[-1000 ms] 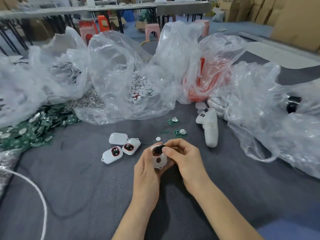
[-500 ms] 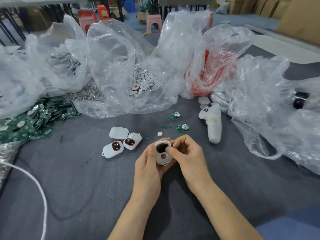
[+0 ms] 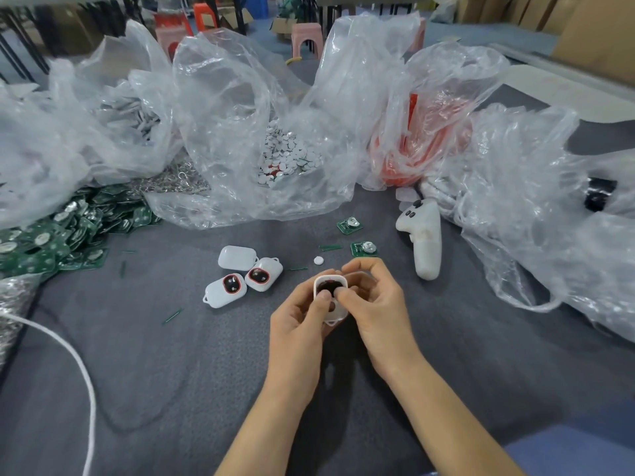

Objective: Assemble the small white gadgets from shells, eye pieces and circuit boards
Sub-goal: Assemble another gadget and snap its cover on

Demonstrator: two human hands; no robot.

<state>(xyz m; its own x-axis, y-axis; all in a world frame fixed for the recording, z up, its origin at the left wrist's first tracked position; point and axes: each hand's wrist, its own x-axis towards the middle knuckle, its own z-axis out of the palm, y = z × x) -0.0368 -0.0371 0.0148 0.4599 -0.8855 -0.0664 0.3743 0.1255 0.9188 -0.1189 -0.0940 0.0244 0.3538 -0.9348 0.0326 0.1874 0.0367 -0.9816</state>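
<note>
One white shell [image 3: 339,313] with dark eye piece [image 3: 325,287], in the pinch of left hand [image 3: 298,326] and right hand [image 3: 375,314].

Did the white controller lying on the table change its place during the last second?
No. The white controller keeps the same gap and angle to the circuit board beside it. Only the head camera shifted.

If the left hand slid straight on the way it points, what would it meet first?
Probably the small white disc, just beyond the shell the left hand holds; depth is unclear.
</note>
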